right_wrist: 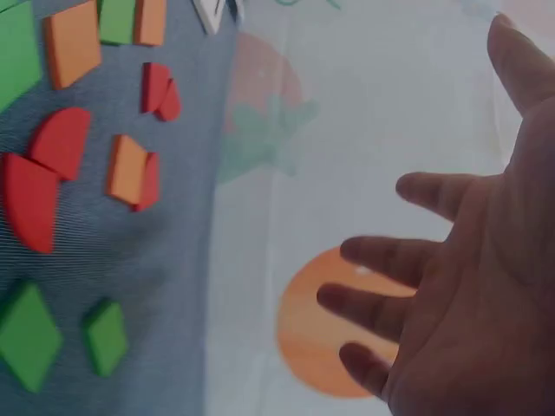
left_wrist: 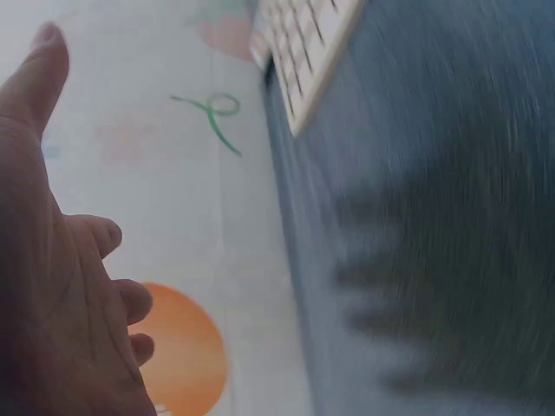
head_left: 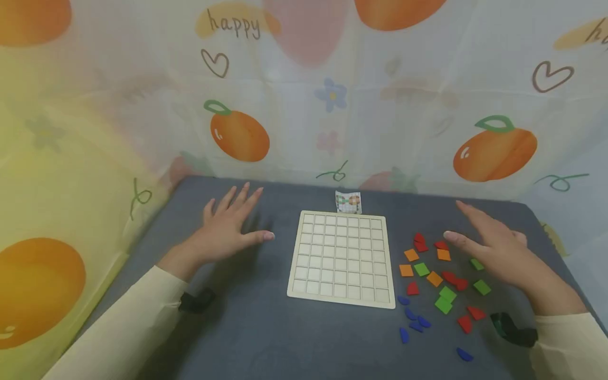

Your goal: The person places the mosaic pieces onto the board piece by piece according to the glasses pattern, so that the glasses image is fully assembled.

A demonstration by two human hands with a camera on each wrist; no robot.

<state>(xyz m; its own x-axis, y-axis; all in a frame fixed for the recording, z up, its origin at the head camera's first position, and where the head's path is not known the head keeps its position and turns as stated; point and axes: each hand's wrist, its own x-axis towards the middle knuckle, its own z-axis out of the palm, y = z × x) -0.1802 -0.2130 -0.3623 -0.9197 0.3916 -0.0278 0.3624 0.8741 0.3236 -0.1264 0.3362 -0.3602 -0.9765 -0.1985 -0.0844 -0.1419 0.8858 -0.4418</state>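
My left hand [head_left: 225,232] hovers over the table left of a cream grid board [head_left: 340,259], fingers spread and holding nothing. On the other side, my right hand [head_left: 499,250] is held above the scattered pieces, its fingers extended and palm bare in the right wrist view. The board's square cells have no pieces in them. Orange squares [head_left: 434,278], green squares [head_left: 447,294], red quarter-round pieces [head_left: 412,288] and blue half-round pieces [head_left: 410,314] lie loose to the right of the board. A small printed pattern card [head_left: 349,202] touches the board's far edge.
The dark grey table [head_left: 266,338] backs onto a printed curtain [head_left: 304,105] with oranges and hearts. Another curtain side [head_left: 43,184] borders the table on the left. Dark bands [head_left: 513,330] sit at both wrists below the cream sleeves.
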